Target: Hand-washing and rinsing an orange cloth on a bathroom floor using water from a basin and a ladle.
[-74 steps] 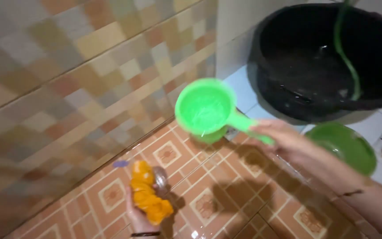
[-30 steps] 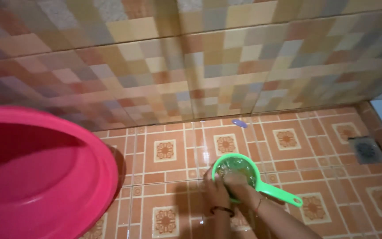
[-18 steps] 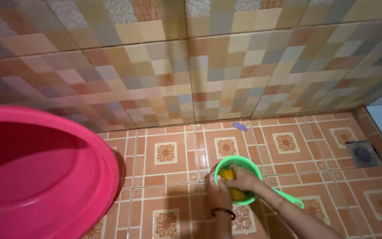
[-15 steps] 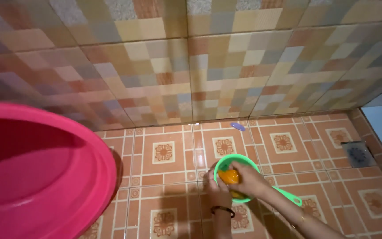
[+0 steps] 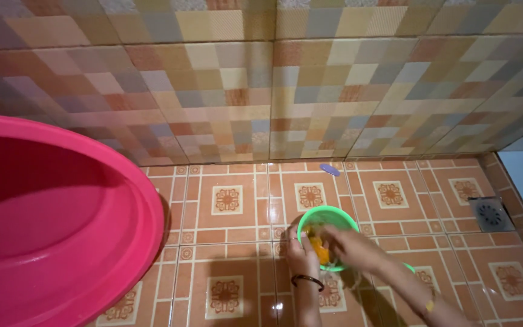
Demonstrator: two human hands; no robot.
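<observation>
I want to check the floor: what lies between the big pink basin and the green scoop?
Only wet patterned floor tiles; nothing stands between the pink basin and the green scoop, as the head view shows.

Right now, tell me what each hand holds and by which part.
Both the left hand and the right hand are on an orange cloth inside the green dipper. The blur hides exactly where each grip sits.

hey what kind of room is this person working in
Most likely a bathroom or wash area. The wall and floor are fully tiled, a floor drain sits by the right corner, and a large pink basin stands beside the green water scoop that both hands work in.
</observation>
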